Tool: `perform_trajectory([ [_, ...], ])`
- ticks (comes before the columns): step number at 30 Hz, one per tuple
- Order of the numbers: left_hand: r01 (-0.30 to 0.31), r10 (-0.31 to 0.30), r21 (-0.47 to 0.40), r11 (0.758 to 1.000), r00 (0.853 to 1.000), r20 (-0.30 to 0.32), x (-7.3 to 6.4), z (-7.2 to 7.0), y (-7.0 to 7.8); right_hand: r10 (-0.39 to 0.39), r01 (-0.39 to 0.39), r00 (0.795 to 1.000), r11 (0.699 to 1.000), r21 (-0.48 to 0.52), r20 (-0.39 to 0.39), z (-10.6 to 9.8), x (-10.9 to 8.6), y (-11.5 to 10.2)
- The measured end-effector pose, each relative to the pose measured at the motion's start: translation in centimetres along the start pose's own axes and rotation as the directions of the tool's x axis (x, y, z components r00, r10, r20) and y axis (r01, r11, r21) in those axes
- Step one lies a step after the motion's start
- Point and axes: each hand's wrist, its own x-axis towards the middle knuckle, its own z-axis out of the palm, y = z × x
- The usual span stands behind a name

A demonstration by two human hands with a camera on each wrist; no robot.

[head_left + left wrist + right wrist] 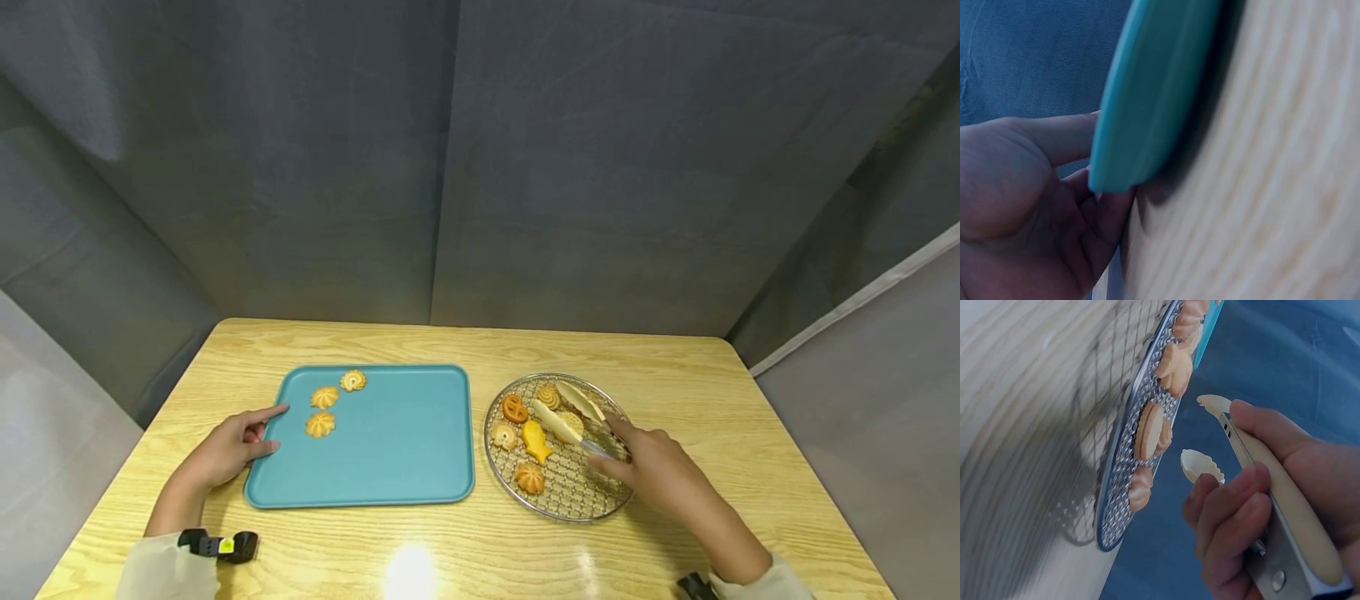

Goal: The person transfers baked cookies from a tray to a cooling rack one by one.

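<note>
Right hand, nearest the lens, has its fingers curled round cream-handled steel tongs, blades parted over the round wire-mesh rack. Scalloped tips hover just off the mesh, empty. On the rack: small golden piped biscuits, a fish-shaped one near centre, a pretzel-shaped one at 10 o'clock. Judgement: biscuits light, stiff, crumbly; pinch gently across the flat faces, not the frilled edges. Left hand, fingers relaxed, touches the 9 o'clock rim of the teal rectangular tray, which carries three rosette biscuits towards 11 o'clock. Both sit on the pale wooden surface.
</note>
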Motion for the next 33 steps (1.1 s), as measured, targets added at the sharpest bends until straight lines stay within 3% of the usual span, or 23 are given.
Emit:
perform_trajectory([
  [21, 0.016, -0.016, 0.002, 1.000, 1.000, 0.001, 0.2, 0.2, 0.3, -0.094, 0.094, 0.996, 0.993, -0.067, -0.007, 1.0, 1.9, -3.7],
  [33, 0.019, -0.019, -0.024, 1.000, 1.000, 0.007, 0.1, 0.1, 0.2, -0.132, 0.133, 0.991, 0.990, -0.041, 0.014, 2.5, 3.1, -6.5],
])
